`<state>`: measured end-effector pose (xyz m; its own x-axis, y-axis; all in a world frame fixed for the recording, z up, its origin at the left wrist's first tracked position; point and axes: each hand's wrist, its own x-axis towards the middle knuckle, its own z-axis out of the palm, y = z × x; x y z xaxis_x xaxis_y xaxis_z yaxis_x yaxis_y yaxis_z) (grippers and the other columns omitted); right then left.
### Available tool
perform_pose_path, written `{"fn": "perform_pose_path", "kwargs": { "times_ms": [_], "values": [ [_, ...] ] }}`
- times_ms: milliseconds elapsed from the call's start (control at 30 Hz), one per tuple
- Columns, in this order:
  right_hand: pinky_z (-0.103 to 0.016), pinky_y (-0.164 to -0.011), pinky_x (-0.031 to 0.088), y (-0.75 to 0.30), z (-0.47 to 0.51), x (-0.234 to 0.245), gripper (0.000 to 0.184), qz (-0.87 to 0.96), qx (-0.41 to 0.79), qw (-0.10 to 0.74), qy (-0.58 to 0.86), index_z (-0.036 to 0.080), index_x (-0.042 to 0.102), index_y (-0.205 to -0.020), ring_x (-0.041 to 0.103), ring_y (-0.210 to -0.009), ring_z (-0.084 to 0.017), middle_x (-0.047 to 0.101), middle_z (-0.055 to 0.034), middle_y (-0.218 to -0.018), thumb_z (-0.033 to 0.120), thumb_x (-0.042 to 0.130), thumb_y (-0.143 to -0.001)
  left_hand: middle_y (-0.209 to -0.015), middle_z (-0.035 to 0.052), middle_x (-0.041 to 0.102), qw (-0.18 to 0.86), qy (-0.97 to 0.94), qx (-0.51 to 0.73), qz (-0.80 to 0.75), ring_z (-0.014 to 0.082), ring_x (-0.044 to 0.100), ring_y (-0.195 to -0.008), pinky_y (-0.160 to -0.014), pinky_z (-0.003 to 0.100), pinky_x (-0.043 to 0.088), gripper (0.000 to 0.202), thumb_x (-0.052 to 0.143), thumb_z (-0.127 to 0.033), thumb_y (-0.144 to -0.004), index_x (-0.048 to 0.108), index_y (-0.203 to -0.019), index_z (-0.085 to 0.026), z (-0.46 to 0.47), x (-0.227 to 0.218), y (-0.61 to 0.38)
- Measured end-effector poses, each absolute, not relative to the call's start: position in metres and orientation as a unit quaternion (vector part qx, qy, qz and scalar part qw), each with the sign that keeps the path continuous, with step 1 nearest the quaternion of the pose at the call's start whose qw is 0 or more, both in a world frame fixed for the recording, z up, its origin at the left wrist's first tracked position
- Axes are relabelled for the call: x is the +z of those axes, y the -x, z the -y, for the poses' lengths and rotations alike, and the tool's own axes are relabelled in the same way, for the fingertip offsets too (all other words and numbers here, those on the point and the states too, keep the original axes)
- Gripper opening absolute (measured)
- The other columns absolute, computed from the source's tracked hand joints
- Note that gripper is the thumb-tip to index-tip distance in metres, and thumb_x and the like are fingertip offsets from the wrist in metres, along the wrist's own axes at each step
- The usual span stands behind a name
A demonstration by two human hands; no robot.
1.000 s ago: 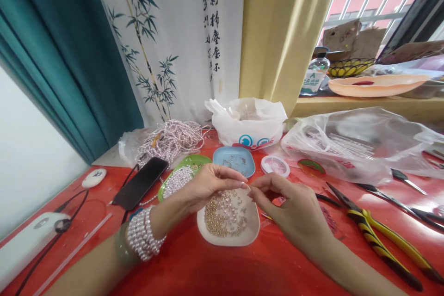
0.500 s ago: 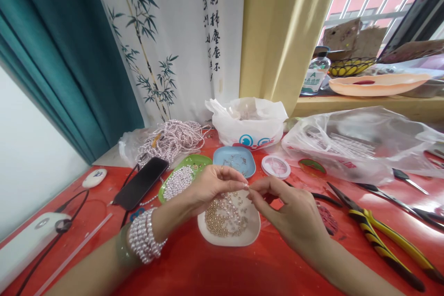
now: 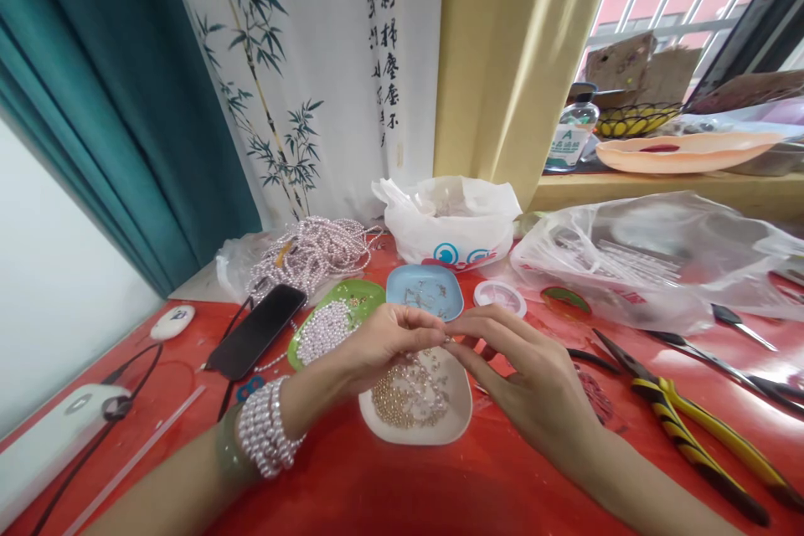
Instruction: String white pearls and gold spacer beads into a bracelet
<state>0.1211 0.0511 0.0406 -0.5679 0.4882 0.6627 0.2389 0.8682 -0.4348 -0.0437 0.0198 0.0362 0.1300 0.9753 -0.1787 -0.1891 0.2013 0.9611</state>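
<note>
Above the white dish (image 3: 465,410), the fingertips of both my hands meet. My left hand (image 3: 383,343), with a pearl bracelet (image 3: 267,427) coiled on its wrist, is closed in a pinch. From the other side, the thumb and forefinger of my right hand (image 3: 528,368) also pinch. A tiny shiny piece glints between them, too small to name. Gold and clear beads (image 3: 408,398) lie in the white dish. Behind the left hand sits a green dish (image 3: 370,293) of pearl beads (image 3: 323,331). A blue dish (image 3: 408,280) beyond the fingers holds small metal bits.
At right lie yellow-black pliers (image 3: 678,427) and scissors (image 3: 709,360). A round white case (image 3: 499,297) is beyond my right hand. Pearl strands (image 3: 314,255), a white plastic bag (image 3: 449,226) and a clear bag (image 3: 653,268) line the back. A phone (image 3: 257,331) lies left.
My right hand has shifted slightly up and left, its fingers straighter and closer over the left fingertips. My left hand has barely moved and keeps its pinch.
</note>
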Motion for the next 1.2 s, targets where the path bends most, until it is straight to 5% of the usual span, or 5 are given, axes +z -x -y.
{"fn": "perform_pose_path", "kwargs": {
  "times_ms": [533,733,967,1200],
  "values": [
    [-0.026,-0.057,0.046,-0.122,-0.050,0.039,0.017,0.901,0.093,0.361,0.223,0.016,0.062,-0.081,0.057,-0.066,-0.015,0.061,-0.0071,-0.078,0.018,0.045,-0.083,-0.054,-0.0038,0.039,0.657,-0.413,0.449,-0.444,0.0064,0.030,-0.048,-0.044,0.019,0.021,0.014,0.053,-0.012,-0.067,0.063,-0.078,-0.014,-0.019,0.039,0.046],
    [-0.022,-0.053,0.046,-0.121,-0.050,0.043,0.009,0.868,0.214,0.376,0.244,0.018,0.060,-0.073,0.058,-0.057,-0.012,0.064,-0.0013,-0.066,0.013,0.052,-0.074,-0.074,-0.0011,0.048,0.697,-0.356,0.495,-0.377,0.0006,0.030,-0.042,-0.037,0.016,0.019,0.022,0.053,-0.003,-0.063,0.056,-0.082,-0.013,-0.019,0.039,0.045],
    [-0.022,-0.051,0.048,-0.116,-0.045,0.037,0.006,0.804,0.395,0.383,0.226,0.017,0.059,-0.070,0.057,-0.054,-0.011,0.062,0.0000,-0.060,0.012,0.055,-0.071,-0.066,-0.0047,0.043,0.747,-0.268,0.547,-0.268,-0.0024,0.024,-0.035,-0.032,0.012,0.019,0.032,0.048,0.005,-0.058,0.052,-0.085,-0.013,-0.018,0.037,0.045],
    [-0.023,-0.053,0.049,-0.115,-0.039,0.026,0.007,0.795,0.397,0.409,0.207,0.016,0.058,-0.068,0.057,-0.055,-0.012,0.061,-0.0009,-0.061,0.009,0.056,-0.069,-0.065,-0.0059,0.040,0.756,-0.254,0.561,-0.222,-0.0018,0.020,-0.034,-0.030,0.011,0.016,0.029,0.046,0.005,-0.057,0.049,-0.079,-0.014,-0.014,0.041,0.043]
  ]
}}
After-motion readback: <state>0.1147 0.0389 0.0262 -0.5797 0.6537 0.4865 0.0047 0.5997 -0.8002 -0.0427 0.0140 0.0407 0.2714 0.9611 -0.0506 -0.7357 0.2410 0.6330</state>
